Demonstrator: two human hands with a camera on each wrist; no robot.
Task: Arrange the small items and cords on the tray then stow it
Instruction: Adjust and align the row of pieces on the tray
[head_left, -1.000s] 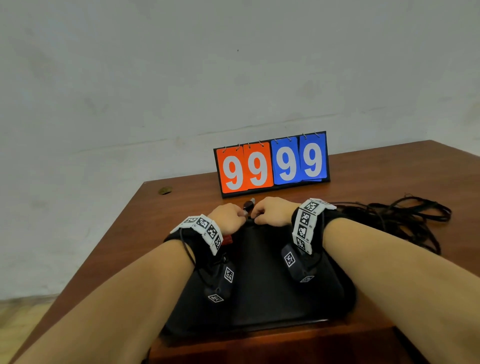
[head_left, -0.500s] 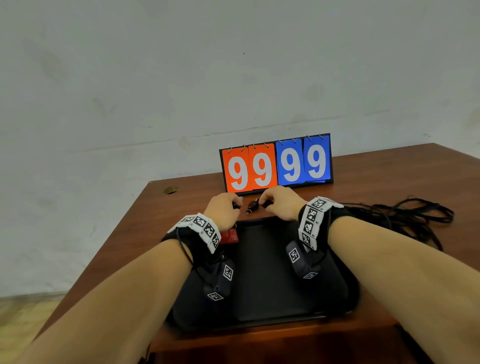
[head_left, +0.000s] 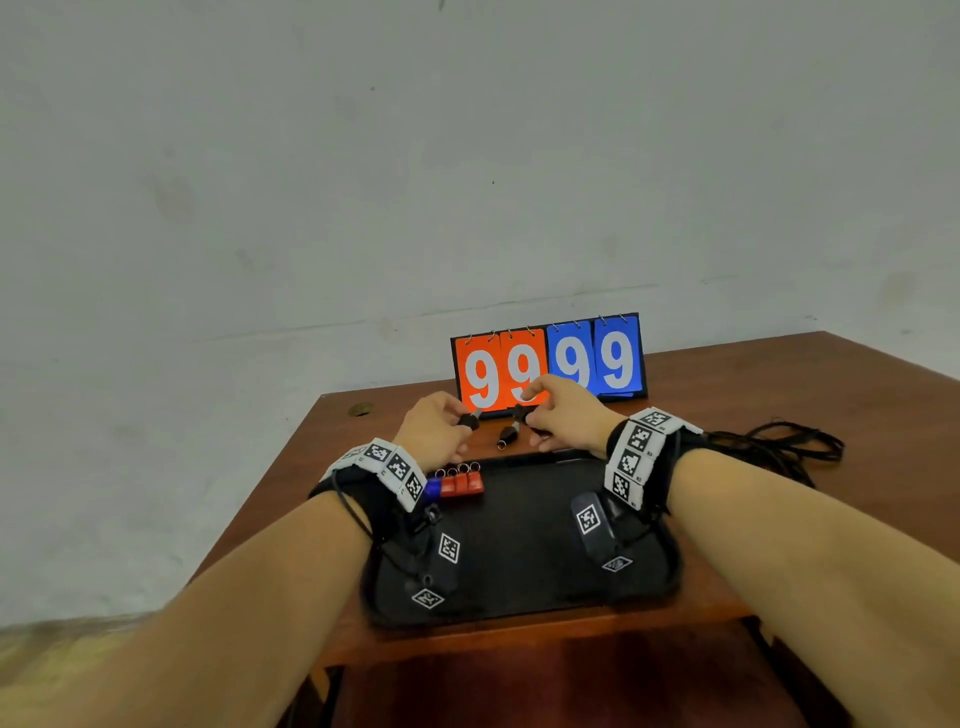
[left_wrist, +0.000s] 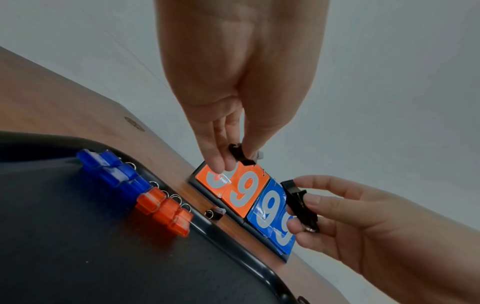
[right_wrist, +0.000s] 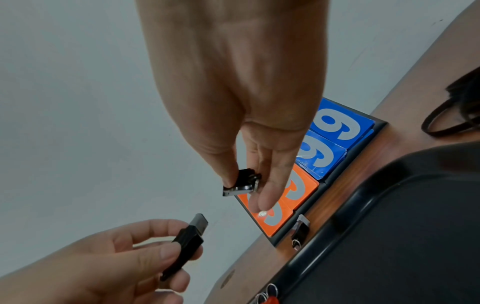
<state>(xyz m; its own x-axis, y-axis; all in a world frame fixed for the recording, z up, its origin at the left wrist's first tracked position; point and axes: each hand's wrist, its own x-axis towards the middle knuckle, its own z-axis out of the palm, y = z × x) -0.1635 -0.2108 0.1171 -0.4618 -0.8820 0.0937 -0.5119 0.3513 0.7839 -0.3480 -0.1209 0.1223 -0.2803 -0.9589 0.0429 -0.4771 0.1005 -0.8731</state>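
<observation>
A black tray (head_left: 519, 545) lies on the brown table, with a row of blue and red USB sticks (head_left: 457, 483) at its far left edge. Beyond the tray's far rim, my left hand (head_left: 465, 421) pinches a black USB stick (left_wrist: 240, 155) between thumb and fingers. My right hand (head_left: 527, 415) pinches another black USB stick (right_wrist: 242, 183) the same way. Both hands hover above the table, a short gap between them. A third black stick (head_left: 508, 435) with a key ring lies on the table below them, just outside the tray rim (right_wrist: 337, 222).
A flip scoreboard (head_left: 548, 364) reading 99 99 stands just behind the hands. A tangle of black cords (head_left: 779, 441) lies on the table to the right of the tray. The table's left edge runs close to the tray.
Both hands have risen from the tray's far rim and moved apart, each with a black stick. A third stick now lies uncovered on the table between them.
</observation>
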